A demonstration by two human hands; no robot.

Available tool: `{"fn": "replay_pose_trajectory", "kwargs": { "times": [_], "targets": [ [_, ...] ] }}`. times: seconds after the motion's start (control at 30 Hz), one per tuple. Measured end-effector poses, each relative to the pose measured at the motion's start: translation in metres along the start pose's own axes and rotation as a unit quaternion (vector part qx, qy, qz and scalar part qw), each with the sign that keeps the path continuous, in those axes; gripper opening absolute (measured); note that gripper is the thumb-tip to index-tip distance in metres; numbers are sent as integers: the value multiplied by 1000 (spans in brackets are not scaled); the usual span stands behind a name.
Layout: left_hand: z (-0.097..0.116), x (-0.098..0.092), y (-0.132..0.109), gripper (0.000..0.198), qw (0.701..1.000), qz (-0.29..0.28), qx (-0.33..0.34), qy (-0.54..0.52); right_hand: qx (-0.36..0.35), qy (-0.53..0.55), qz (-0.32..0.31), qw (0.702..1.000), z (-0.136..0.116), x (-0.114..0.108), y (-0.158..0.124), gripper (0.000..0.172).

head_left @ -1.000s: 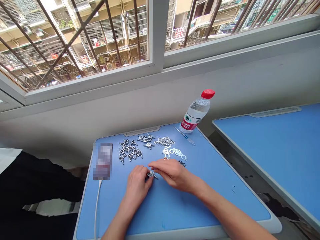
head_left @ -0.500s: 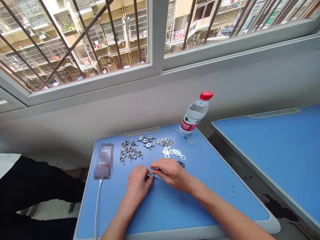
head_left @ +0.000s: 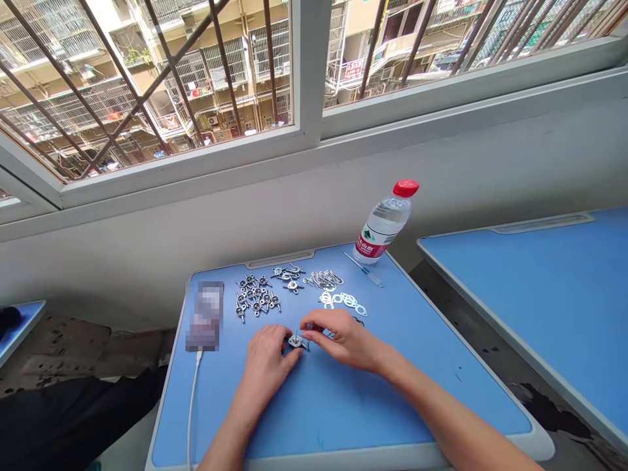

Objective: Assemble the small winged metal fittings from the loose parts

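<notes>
Near the middle of the blue table, my left hand [head_left: 269, 353] has its thumb and fingers around a small silver flanged fitting [head_left: 295, 341], which rests low over the tabletop. A thin pin stands up from the fitting's centre. Just right of it hovers my right hand [head_left: 341, 337], its thumb and forefinger curved with a gap between them. Nothing I can make out is held there. Beyond my hands lie several dark round metal fittings [head_left: 256, 294], several flanged ones [head_left: 293, 286], a pile of metal links [head_left: 324, 279] and flat white-silver gaskets [head_left: 348, 300].
A water bottle with a red cap [head_left: 385, 222] stands at the back right beside a thin screwdriver [head_left: 363, 269]. On the left lies a blurred phone [head_left: 205, 316] with a white cable [head_left: 191, 405]. Small black rings [head_left: 360, 321] are partly hidden behind my right hand. Another person's dark-clothed leg [head_left: 83, 415] is at left.
My right hand has drawn slightly right, off the fitting, and its fingertips have parted. More of the fitting shows in my left hand. The other person at left has shifted lower.
</notes>
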State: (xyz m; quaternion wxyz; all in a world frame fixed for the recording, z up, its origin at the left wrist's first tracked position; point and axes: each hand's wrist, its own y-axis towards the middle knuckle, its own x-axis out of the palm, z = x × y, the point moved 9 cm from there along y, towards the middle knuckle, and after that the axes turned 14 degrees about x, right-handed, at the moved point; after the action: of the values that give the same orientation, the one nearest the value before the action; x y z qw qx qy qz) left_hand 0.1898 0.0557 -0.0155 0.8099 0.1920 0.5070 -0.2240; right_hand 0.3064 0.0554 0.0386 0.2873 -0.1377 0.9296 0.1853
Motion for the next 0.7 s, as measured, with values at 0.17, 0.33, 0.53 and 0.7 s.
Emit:
{"fn": "replay_pose_trajectory", "kwargs": {
  "times": [0.17, 0.33, 0.53, 0.7],
  "targets": [
    [-7, -6, -5, 8, 998, -28, -31, -48, 23, -18, 30, 999, 13, 0, 5, 21],
    [4, 6, -16, 13, 952, -154, 10, -265, 70, 31, 47, 996, 28, -1, 9, 18],
    [-1, -30, -6, 20, 973, 38, 48, -222, 86, 66, 102, 989, 32, -12, 8, 15],
    [9, -16, -1, 53, 987, 13, 126, -102, 111, 87, 131, 981, 37, -27, 7, 16]
  ]
}}
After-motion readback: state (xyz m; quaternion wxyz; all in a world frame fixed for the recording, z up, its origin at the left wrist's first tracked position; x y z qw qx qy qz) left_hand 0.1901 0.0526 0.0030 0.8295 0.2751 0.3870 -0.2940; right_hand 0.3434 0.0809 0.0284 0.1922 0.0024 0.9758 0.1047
